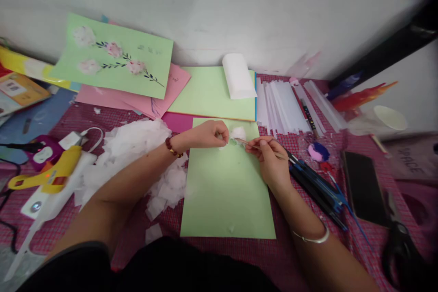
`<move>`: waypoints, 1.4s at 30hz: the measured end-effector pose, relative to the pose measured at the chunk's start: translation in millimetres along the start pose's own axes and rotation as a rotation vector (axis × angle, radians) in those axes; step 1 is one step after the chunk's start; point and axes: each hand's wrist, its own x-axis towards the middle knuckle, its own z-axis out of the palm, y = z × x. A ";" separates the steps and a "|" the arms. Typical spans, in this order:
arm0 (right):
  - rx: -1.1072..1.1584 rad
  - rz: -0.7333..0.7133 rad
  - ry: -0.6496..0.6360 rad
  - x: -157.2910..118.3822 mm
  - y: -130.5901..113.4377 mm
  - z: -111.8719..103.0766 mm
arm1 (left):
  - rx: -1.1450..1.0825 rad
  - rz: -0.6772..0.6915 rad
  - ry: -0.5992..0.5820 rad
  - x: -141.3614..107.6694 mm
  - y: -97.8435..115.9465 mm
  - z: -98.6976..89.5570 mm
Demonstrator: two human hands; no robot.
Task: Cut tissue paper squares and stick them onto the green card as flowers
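A sheet of light green paper (229, 191) lies in front of me. Near its top edge is a small tuft of white tissue (238, 133). My left hand (210, 134) hovers just left of the tuft, its fingers pinched together; what they hold, if anything, is too small to make out. My right hand (272, 159) grips a thin stick (251, 144), whose tip points left toward the tuft. Left of the sheet, a loose heap of white tissue squares (133, 139) lies partly beneath my left forearm.
A yellow glue gun (56, 173) rests on a white power strip (48, 207) at left. Behind stands a green card with tissue flowers (119, 57). A tissue pack (238, 75) and white strips (282, 107) lie farther back. At right are a phone (364, 187) and black scissors (398, 242).
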 end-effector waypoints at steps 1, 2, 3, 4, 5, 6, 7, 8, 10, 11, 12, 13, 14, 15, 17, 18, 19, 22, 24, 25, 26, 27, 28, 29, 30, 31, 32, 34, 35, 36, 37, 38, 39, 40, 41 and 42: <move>0.003 0.005 0.002 0.0 -0.6 0.3 | -0.018 0.017 0.007 -0.6 0.1 -1.1; 0.006 0.009 0.003 0.1 -1.2 0.7 | -0.063 0.015 -0.004 -2.0 0.4 -3.2; 0.008 0.012 0.003 0.1 -1.9 1.1 | -0.138 -0.006 -0.037 -3.9 0.7 -5.8; 0.010 0.015 0.003 0.2 -2.5 1.6 | -0.239 -0.037 -0.079 -5.9 1.0 -8.6; 0.014 0.018 0.003 0.3 -3.1 2.1 | -0.348 -0.070 -0.117 -7.7 1.1 -11.0; 0.020 0.021 0.003 0.4 -3.7 2.5 | -0.447 -0.098 -0.139 -8.9 0.8 -12.8; 0.028 0.023 0.005 0.6 -4.1 2.9 | -0.519 -0.120 -0.138 -9.4 0.0 -13.5; 0.040 0.025 0.005 0.9 -4.5 3.2 | -0.555 -0.138 -0.118 -9.0 -1.1 -13.0; 0.064 0.030 0.005 1.3 -5.0 3.7 | -0.540 -0.165 -0.066 -6.3 -4.3 -9.4; 0.072 0.033 0.006 1.5 -5.3 3.9 | -0.510 -0.175 -0.053 -4.5 -6.1 -6.9; 0.076 0.037 0.007 1.7 -5.4 3.9 | -0.476 -0.181 -0.051 -2.8 -7.6 -4.5; 0.074 0.041 0.009 1.8 -5.6 3.9 | -0.436 -0.181 -0.060 -1.5 -8.9 -2.6; 0.070 0.045 0.009 1.8 -5.7 3.7 | -0.390 -0.174 -0.075 -0.8 -9.9 -1.3; 0.065 0.047 0.012 1.8 -5.7 3.6 | -0.336 -0.162 -0.091 -0.7 -10.4 -0.9; 0.055 0.044 0.015 1.7 -5.6 3.2 | -0.220 -0.146 -0.106 -2.1 -10.1 -2.2; 0.049 0.041 0.016 1.6 -5.5 3.1 | -0.172 -0.146 -0.098 -3.1 -9.4 -3.4; 0.041 0.037 0.017 1.6 -5.4 3.0 | -0.136 -0.153 -0.079 -4.2 -8.4 -4.6; 0.019 0.024 0.016 1.6 -4.8 2.9 | -0.110 -0.183 -0.033 -5.2 -5.2 -5.2; 0.013 0.020 0.014 1.7 -4.3 2.9 | -0.105 -0.169 -0.019 -3.1 -3.6 -1.4; 0.011 0.020 0.014 1.8 -4.1 2.9 | -0.087 -0.146 -0.003 -1.3 -3.3 1.7; 0.010 0.021 0.014 1.9 -4.0 2.8 | -0.056 -0.116 0.024 0.9 -3.3 5.4; 0.011 0.023 0.013 2.0 -4.0 2.8 | -0.020 -0.088 0.056 3.3 -3.5 9.4; 0.014 0.026 0.011 2.1 -4.3 2.7 | 0.015 -0.067 0.087 5.8 -4.0 13.6; 0.021 0.030 0.010 2.1 -4.8 2.6 | 0.044 -0.057 0.112 8.2 -4.6 17.7; 0.031 0.034 0.008 2.0 -5.5 2.5 | 0.062 -0.057 0.128 10.4 -5.4 21.4; 0.043 0.035 0.008 1.7 -6.7 2.5 | 0.072 -0.066 0.138 12.5 -6.3 24.7; 0.058 0.026 0.017 1.2 -8.1 2.4 | 0.073 -0.078 0.147 14.3 -7.1 27.5; 0.080 -0.017 0.043 -0.1 -11.6 2.3 | 0.059 -0.094 0.165 16.9 -8.2 31.1; 0.085 -0.046 0.055 -0.9 -13.4 2.3 | 0.043 -0.097 0.172 17.6 -8.4 31.8; 0.084 -0.074 0.063 -1.8 -15.0 2.2 | 0.025 -0.099 0.174 17.9 -8.3 31.6; 0.078 -0.096 0.065 -2.6 -16.3 2.1 | 0.008 -0.099 0.169 17.8 -7.9 30.5; 0.069 -0.107 0.061 -3.4 -17.2 2.0 | -0.010 -0.101 0.156 17.2 -7.4 28.6; 0.064 -0.114 0.057 -4.0 -17.6 1.9 | -0.030 -0.106 0.132 16.3 -6.7 26.1; 0.061 -0.118 0.056 -4.4 -17.6 1.8 | -0.054 -0.115 0.097 15.1 -6.1 23.3; 0.059 -0.119 0.054 -4.7 -17.4 1.7 | -0.080 -0.124 0.054 14.0 -5.5 20.5; 0.056 -0.120 0.051 -4.8 -17.0 1.6 | -0.106 -0.128 0.006 13.0 -5.1 18.2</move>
